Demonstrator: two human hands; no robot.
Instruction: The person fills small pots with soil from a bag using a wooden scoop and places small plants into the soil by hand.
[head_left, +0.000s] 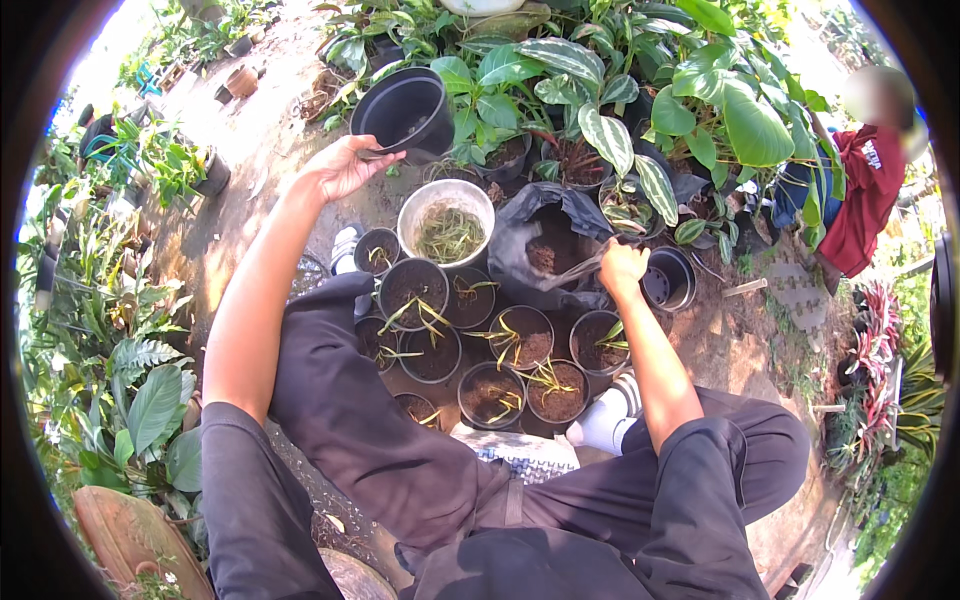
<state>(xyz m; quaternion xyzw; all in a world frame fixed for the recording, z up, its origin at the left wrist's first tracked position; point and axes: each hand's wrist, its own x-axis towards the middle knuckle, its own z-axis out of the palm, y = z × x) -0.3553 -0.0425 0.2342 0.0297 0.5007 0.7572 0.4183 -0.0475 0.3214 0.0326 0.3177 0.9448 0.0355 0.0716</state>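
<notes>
My left hand (351, 166), at the upper left, grips the rim of a black plastic plant pot (429, 124) that is tilted with its mouth towards me. My right hand (624, 264) holds the edge of a black plastic bag (517, 217) with dark soil (551, 247) in it. Between the two stands a white bucket (409, 225) holding cut green leaves. Several black pots of soil with small, drooping plants, among them one pot (555, 405) near my foot, stand close together between my legs. An empty-looking black pot (679, 285) is right of the bag.
Dense potted foliage (615, 135) lies beyond the bag. At the right, a person in a red shirt (862, 195) is beside the plants. More leafy plants (150, 405) border the left, with a terracotta-coloured pot (135, 532) at the lower left. A grey paver (802, 296) lies on the ground.
</notes>
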